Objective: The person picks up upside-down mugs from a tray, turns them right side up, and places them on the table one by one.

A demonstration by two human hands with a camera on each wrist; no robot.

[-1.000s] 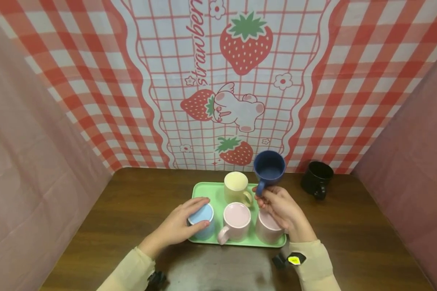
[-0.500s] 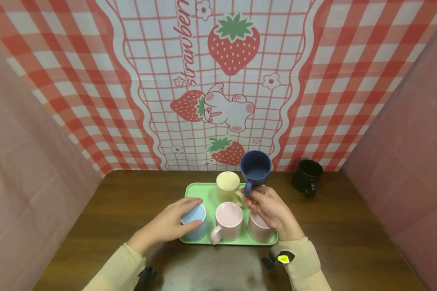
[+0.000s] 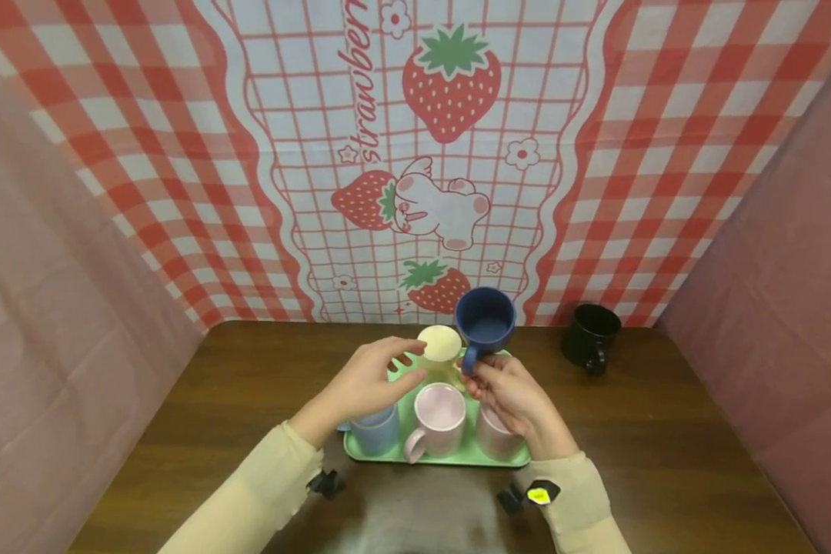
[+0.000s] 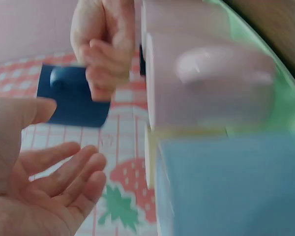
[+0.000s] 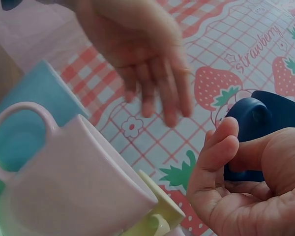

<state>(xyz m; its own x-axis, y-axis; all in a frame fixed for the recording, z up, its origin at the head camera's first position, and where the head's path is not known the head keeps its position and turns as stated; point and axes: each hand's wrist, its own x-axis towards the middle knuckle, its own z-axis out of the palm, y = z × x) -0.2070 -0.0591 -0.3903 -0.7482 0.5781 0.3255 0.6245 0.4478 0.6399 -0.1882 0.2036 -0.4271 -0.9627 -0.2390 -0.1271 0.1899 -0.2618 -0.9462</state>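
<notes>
My right hand (image 3: 508, 390) grips a dark blue mug (image 3: 485, 317) by its handle and holds it up over the back right of a green tray (image 3: 403, 460). Fingers relaxed and apart, my left hand (image 3: 374, 378) hovers above the tray's left half with nothing in it. Below that hand stands a light blue mug (image 3: 376, 433), its top partly hidden. A pale yellow mug (image 3: 439, 345) is at the back of the tray, just past my left fingertips. One pink mug (image 3: 439, 412) stands front middle; another pink mug (image 3: 496, 436) sits partly behind my right hand.
A black mug (image 3: 592, 337) stands on the brown wooden table (image 3: 637, 431) at the back right, off the tray. Behind the table hangs a red and white strawberry-print cloth (image 3: 450, 192). Pink curtains (image 3: 76, 308) close in both sides.
My left hand has left the light blue mug and moved up and right toward the yellow mug and the dark blue one. My right hand keeps its grip on the dark blue mug.
</notes>
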